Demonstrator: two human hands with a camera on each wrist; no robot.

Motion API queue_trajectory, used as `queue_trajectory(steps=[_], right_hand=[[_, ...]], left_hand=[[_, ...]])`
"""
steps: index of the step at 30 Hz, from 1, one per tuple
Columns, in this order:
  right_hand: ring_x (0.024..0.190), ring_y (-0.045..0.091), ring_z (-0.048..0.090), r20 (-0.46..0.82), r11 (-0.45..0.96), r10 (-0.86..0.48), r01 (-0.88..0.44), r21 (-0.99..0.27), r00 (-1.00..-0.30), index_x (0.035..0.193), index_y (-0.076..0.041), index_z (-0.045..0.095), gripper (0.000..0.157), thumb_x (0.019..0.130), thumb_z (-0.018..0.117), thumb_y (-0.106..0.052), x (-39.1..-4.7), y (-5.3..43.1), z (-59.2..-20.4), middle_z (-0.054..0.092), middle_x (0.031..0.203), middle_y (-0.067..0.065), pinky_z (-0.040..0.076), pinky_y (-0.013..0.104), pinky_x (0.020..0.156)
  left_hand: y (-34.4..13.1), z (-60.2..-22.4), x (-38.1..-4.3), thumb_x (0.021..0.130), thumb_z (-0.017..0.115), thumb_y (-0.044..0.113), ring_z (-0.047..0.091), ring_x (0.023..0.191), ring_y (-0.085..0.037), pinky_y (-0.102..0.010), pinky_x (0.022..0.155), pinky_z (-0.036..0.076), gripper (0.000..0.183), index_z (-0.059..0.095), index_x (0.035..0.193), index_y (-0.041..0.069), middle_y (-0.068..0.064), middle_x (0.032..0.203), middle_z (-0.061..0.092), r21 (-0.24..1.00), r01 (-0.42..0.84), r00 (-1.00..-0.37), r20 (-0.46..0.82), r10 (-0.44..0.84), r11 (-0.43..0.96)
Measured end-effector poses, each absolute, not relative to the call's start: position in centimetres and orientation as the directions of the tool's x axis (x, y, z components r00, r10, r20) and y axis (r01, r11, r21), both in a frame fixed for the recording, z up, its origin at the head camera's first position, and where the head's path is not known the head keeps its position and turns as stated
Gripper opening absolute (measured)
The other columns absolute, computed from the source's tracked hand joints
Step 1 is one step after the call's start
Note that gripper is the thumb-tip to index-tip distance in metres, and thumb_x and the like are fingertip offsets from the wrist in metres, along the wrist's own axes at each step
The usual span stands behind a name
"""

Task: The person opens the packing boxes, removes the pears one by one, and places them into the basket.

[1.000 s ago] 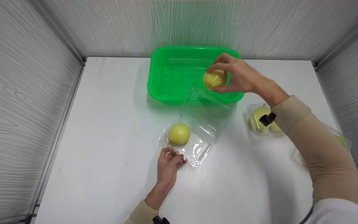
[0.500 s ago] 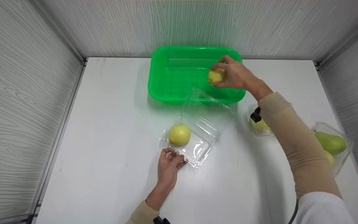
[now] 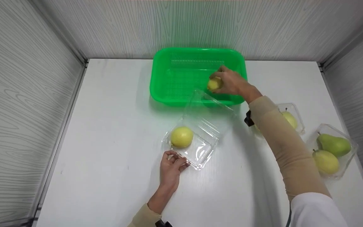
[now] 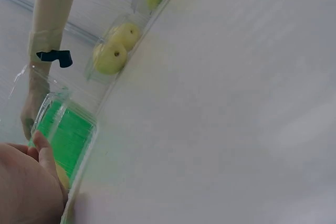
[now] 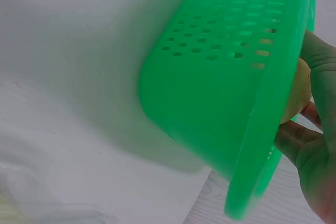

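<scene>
My right hand (image 3: 230, 82) grips a yellow pear (image 3: 214, 84) inside the right part of the green plastic basket (image 3: 172, 101). In the right wrist view the basket's wall (image 5: 210, 98) hides part of that pear (image 5: 299, 92), and the fingers curl around it. Nearer to me, my left hand (image 3: 170, 170) pinches the near edge of an open clear plastic clamshell box (image 3: 200, 154). A second yellow pear (image 3: 181, 137) lies in the left part of its base. The raised lid (image 3: 208, 108) overlaps the basket's front rim in the head view.
To the right, another clear box (image 3: 298, 124) with yellow pears is partly hidden by my right sleeve (image 3: 282, 142). Further right stands a clear box (image 3: 347, 162) holding a green pear (image 3: 335, 145) and a yellow one. A wood-grain wall (image 3: 121, 28) rises behind the basket.
My right hand has lowered the yellow pear into the basket. The right forearm has swung left, uncovering the boxes on the right. The left hand stays on the clamshell box.
</scene>
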State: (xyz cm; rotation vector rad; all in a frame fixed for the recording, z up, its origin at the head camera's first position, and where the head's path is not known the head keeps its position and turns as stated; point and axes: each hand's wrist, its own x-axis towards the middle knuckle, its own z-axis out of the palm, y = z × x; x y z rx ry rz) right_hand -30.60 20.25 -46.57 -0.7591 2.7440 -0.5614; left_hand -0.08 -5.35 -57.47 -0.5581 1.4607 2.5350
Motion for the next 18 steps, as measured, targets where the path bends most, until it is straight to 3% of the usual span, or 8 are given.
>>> queue_trajectory(steps=[18], right_hand=[[0.124,0.041,0.059,-0.168,0.807,-0.528,-0.431,-0.403,-0.833,0.144,-0.007,0.063,0.058,0.093,0.082,-0.027,-30.7,21.1,-48.5,0.053,0.14,0.024,0.054,0.058,0.106]], left_hand=[[-5.4,-57.6,-0.1,0.094,0.063,-0.007,0.066,0.088,-0.015,-0.028,0.084,0.064,0.037,0.038,0.116,0.008,0.0,0.095,0.052,0.798,-0.332,-0.915,-0.401,-0.033,-0.503]])
